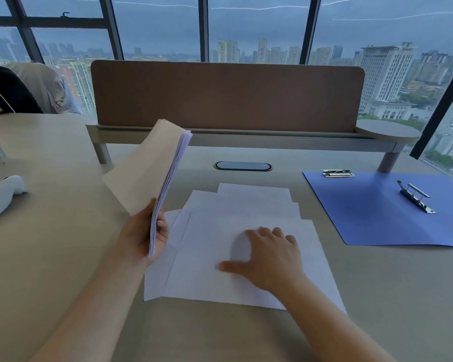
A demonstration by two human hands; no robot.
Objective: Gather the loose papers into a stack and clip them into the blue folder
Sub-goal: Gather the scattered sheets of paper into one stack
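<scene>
While my left hand [141,232] keeps its grip closed around the lower edge of a thick bundle of papers [152,165], I have the bundle tilted up off the worktop [63,257], leaning away toward eleven o'clock, so that the sheets hang together and their edges stay roughly lined up. It also leaves the surface below free for the other hand to work.

My right hand [270,257] lies flat with a wide grip, fingers spread and thumb out toward nine o'clock, pressing on the top sheet of the loose papers [246,205] fanned out at the centre of the worktop. I judge the flat palm is there to slide or pin a sheet so it can be lifted and added to the bundle; the hand is slightly blurred, so I cannot tell whether any finger has caught an edge.

The blue folder [377,212] lies open at about two o'clock from the loose papers, well apart from them, with its metal clip [416,195] exposed and nothing under it. A second small clip piece [338,173] sits at the folder's far corner. Left open like that, the folder is ready to receive the stack once gathering is done, which I judge is about halfway along.
</scene>
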